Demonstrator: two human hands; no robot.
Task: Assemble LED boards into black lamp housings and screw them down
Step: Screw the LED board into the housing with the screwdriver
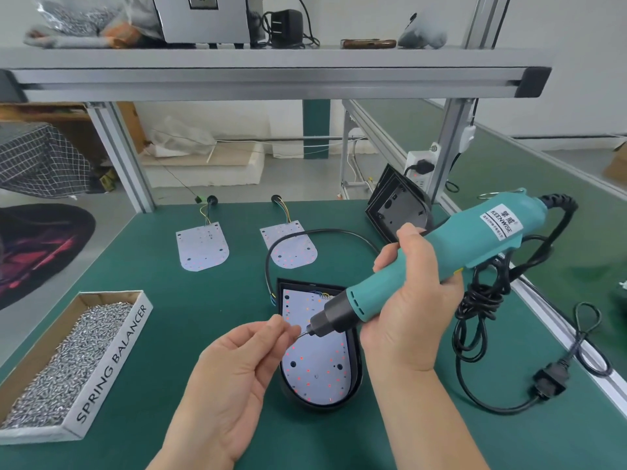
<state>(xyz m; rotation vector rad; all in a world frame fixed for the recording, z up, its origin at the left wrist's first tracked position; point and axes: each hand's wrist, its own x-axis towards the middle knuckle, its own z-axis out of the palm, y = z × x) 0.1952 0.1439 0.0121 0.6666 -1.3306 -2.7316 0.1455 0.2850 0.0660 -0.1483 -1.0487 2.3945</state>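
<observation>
Green matting point(203, 334), smooth and matte, covers the workbench beneath an aluminium shelf point(271, 79). The right hand point(417, 300) is wrapped tightly round the teal plastic barrel of an electric screwdriver point(441, 252). The tool slants down to the left, so its dark grey nose and thin bit point(307, 330) come over the upper part of a white board.

The left hand point(237, 364) lies palm up. Its thumb and forefinger are pinched together at the bit's tip on a tiny piece point(300, 334), too small to make out. Its other fingers curl loosely.

Under both hands a black housing point(357, 368) lies flat on the matting, straight at its far end and rounded at the near end. The white board point(315, 364) sits inside it, dotted with small red and orange spots and a few dark holes. Thin coloured wires at the board's far edge meet a black cable point(305, 231) that loops away.

Farther back, a left spare board point(202, 247) and a right spare board point(292, 247), both of the same shape, lie bare on the matting, each trailing coloured wires. A stack of empty housings point(397, 208) leans by the frame post at the far right. The screwdriver's black cord point(481, 300) lies bunched on the right and ends in a plug point(549, 381).

At the left a shallow cardboard box point(112, 361), printed SPRING BALANCER, holds a heap of small silvery screws point(68, 354).
</observation>
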